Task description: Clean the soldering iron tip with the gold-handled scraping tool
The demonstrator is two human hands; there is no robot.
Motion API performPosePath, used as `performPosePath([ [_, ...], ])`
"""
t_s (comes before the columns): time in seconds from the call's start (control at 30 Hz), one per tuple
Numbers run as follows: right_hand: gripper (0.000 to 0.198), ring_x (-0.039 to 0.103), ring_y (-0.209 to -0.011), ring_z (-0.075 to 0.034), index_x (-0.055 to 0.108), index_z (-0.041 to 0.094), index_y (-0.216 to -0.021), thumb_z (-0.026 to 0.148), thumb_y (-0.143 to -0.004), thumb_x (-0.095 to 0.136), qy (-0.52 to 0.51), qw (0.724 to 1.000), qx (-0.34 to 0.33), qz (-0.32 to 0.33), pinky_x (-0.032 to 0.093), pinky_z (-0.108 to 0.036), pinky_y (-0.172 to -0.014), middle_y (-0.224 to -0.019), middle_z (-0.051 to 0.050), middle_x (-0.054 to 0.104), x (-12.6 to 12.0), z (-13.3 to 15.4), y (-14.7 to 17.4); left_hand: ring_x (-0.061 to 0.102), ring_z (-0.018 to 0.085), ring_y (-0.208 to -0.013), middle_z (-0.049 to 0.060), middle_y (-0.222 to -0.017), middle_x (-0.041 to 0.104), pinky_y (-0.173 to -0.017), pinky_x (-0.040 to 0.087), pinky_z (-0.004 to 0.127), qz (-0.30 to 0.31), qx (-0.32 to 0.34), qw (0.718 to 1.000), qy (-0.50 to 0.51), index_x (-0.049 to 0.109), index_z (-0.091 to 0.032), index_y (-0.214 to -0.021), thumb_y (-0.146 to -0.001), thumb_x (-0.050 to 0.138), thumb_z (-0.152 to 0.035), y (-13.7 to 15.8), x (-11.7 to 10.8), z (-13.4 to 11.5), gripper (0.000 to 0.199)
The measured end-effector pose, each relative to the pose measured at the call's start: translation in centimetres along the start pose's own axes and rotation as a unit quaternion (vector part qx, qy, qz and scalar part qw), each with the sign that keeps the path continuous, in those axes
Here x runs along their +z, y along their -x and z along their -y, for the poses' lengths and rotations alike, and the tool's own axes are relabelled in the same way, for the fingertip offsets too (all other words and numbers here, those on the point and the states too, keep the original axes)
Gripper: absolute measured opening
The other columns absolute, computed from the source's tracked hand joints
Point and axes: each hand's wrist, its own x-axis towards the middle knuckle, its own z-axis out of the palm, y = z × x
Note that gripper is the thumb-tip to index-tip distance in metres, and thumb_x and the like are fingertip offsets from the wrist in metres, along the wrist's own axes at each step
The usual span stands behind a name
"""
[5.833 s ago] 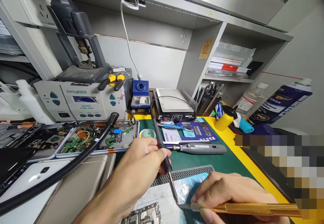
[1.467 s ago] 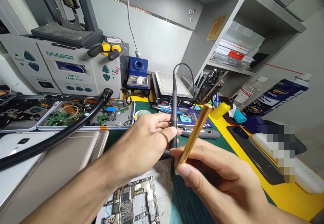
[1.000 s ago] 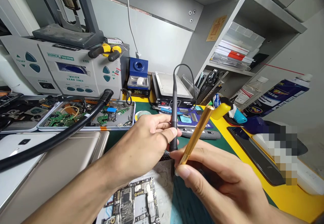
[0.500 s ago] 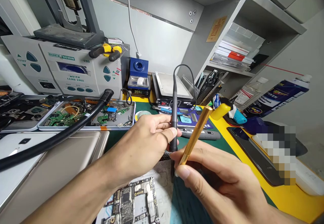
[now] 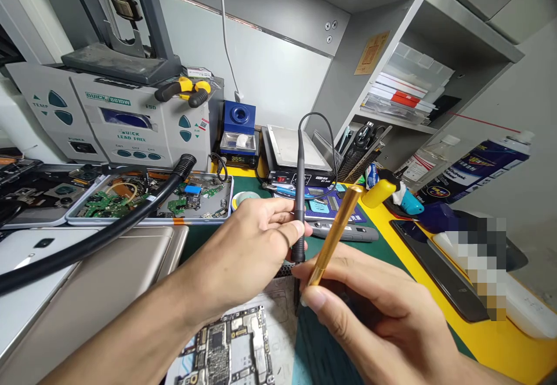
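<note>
My left hand (image 5: 243,245) grips a black soldering iron (image 5: 299,193) upright, its tip pointing down just above the work mat (image 5: 322,356). My right hand (image 5: 378,315) pinches a gold-coloured metal tool handle (image 5: 335,235), tilted up and to the right. The lower end of the gold tool meets the iron's tip between my fingers; the contact point is hidden. A phone circuit board (image 5: 230,350) lies on a pale sheet below both hands.
A grey rework station (image 5: 117,123) stands at the back left, with trays of phone boards (image 5: 152,199) and a black hose (image 5: 100,237) before it. A blue solder station (image 5: 238,135), a hot plate (image 5: 296,158), a grey rotary tool (image 5: 348,233), bottles and a spray can (image 5: 483,164) sit behind and right.
Compared with 5.8 s ago, both hands have lifted off the mat and the gold tool points upward instead of lying flat. Over the last second, almost nothing moved.
</note>
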Motion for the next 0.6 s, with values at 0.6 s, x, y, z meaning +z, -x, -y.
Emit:
performPosePath([
  [0.6, 0.015, 0.061, -0.076, -0.014, 0.064, 0.015, -0.093, 0.005, -0.084, 0.059, -0.005, 1.000, -0.006, -0.002, 0.054, -0.026, -0.087, -0.084, -0.003, 0.066, 0.04, 0.01, 0.20, 0.056, 0.012, -0.083, -0.003, -0.084, 0.062, -0.073, 0.043, 0.026, 0.030, -0.014, 0.999, -0.012, 0.056, -0.017, -0.081, -0.086, 0.052, -0.025, 0.10, 0.04, -0.29, 0.010],
])
